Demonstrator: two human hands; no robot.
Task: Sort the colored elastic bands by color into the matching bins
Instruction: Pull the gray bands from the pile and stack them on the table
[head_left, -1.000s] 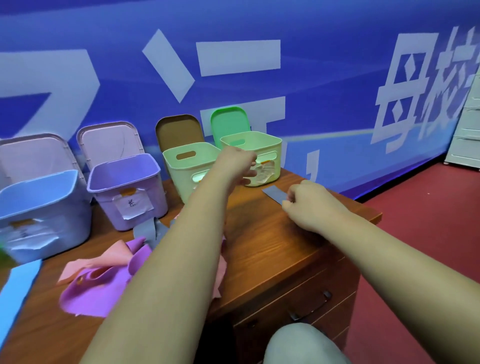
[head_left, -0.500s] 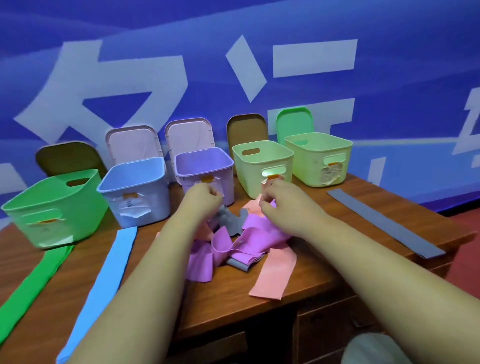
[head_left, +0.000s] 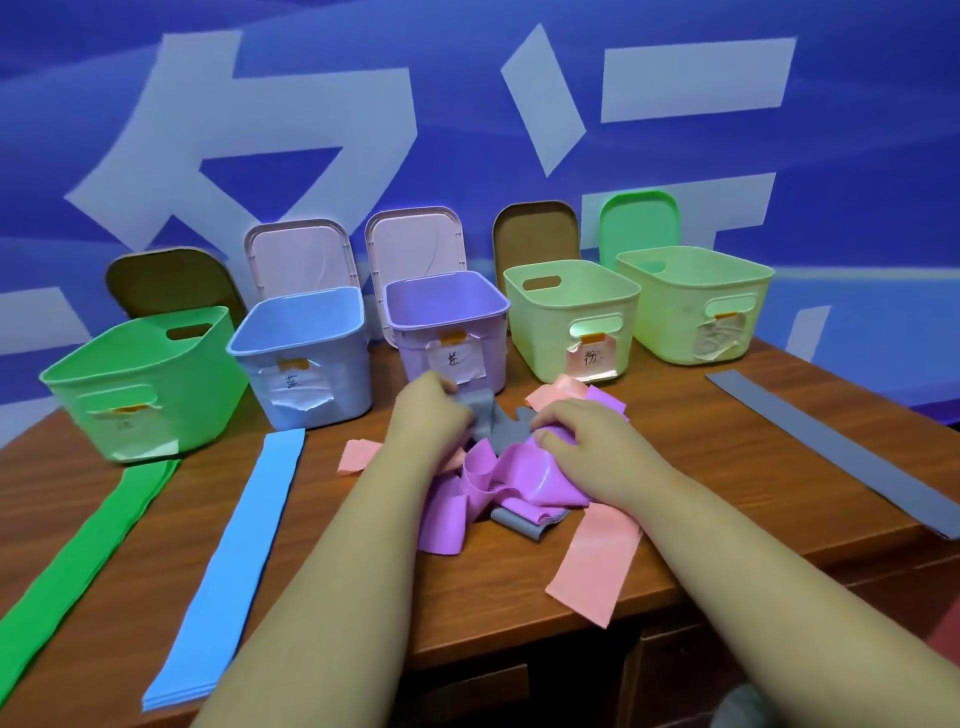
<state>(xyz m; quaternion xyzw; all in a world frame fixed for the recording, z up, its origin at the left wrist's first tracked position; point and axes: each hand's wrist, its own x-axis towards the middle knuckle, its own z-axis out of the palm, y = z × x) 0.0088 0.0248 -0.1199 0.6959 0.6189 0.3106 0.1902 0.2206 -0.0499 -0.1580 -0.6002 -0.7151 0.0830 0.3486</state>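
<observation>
Bands (head_left: 452, 519) of purple, pink and grey are heaped in a tangle at the middle of the tabletop (head_left: 675, 431), just in front of the purple bin (head_left: 410, 348). A grey band (head_left: 501, 434) is pinched in the left grip (head_left: 431, 415), and a purple band (head_left: 519, 483) is clutched by the right grip (head_left: 587, 447). Untangling is judged to be the step in hand. Next, the grey band should be drawn free without the others being dragged along, then carried well right, presumably to the far pale bin (head_left: 675, 322), where a grey strip (head_left: 841, 462) is already laid flat.
</observation>
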